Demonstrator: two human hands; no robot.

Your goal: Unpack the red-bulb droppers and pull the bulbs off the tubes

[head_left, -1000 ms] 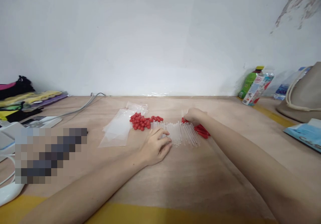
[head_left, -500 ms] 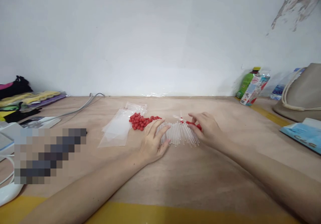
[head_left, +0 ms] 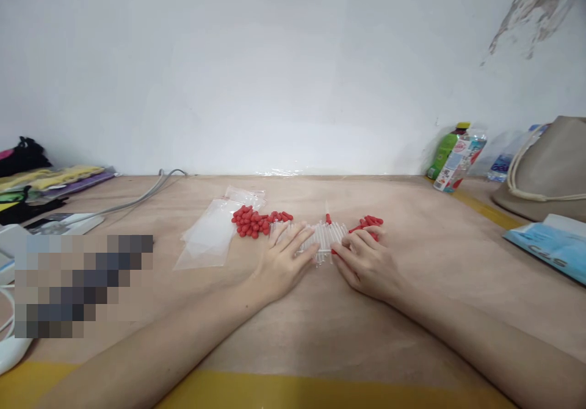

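Note:
Clear thin glass dropper tubes [head_left: 323, 235] lie side by side in a row on the table. My left hand [head_left: 286, 259] rests over the left end of the row, fingers stretched out and slightly apart. At the right end, my right hand [head_left: 366, 265] pinches a red rubber bulb [head_left: 336, 251], which appears to sit on a tube lying crosswise over the others. Just beyond the row lies a dropper with a red bulb [head_left: 328, 218], its tip pointing away. Loose red bulbs are heaped behind my left hand [head_left: 249, 221], and a smaller group [head_left: 372, 220] lies behind my right.
Clear zip bags [head_left: 206, 235] lie left of the larger heap. A grey cable [head_left: 146, 195] and packed garments [head_left: 59, 177] are farther left. Bottles [head_left: 451, 155], a beige bag [head_left: 544, 165] and a blue packet [head_left: 549, 244] stand or lie at the right.
My right hand has come nearer to me, from the far ends of the tubes to their near side. The red-bulbed dropper beyond the row and the right-hand bulbs are now uncovered.

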